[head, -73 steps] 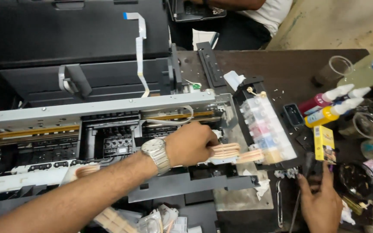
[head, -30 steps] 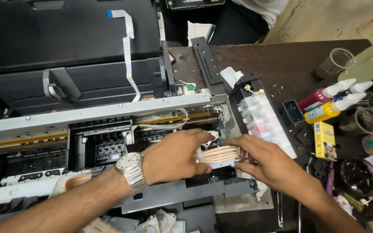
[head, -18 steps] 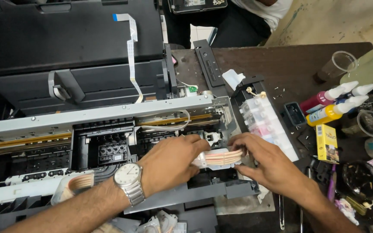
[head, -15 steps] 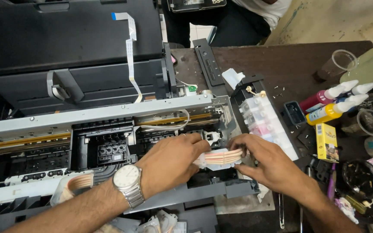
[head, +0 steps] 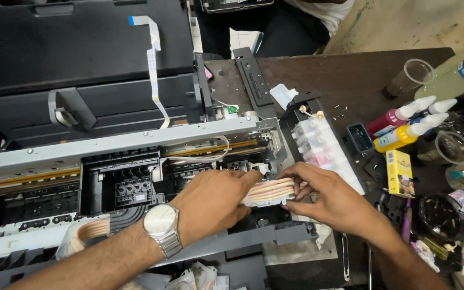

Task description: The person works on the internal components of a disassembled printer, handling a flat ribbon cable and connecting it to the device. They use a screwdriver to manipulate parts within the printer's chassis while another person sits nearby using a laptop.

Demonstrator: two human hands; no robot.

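An opened inkjet printer (head: 108, 156) lies on a dark table, its black print carriage (head: 130, 188) exposed. A flat bundle of pale ink tubes (head: 272, 190) runs from the printer's right side toward the ink tank block (head: 323, 150). My left hand (head: 216, 201), a silver watch on its wrist, presses on the bundle's left end with fingers curled over the tubes. From the right, my right hand (head: 331, 198) pinches the bundle's other end between thumb and fingers. A second loop of the same tubing (head: 89, 228) shows at the lower left.
Ink bottles with white nozzles (head: 409, 123), a small yellow box (head: 401, 172), a clear plastic cup (head: 412, 75) and cluttered tools crowd the table's right edge. A white ribbon cable (head: 154, 70) hangs from the raised scanner lid. Another person sits at the far side.
My right hand came up from the table's lower right edge to the tube bundle and took hold of it. My left hand stayed on the tubes throughout.
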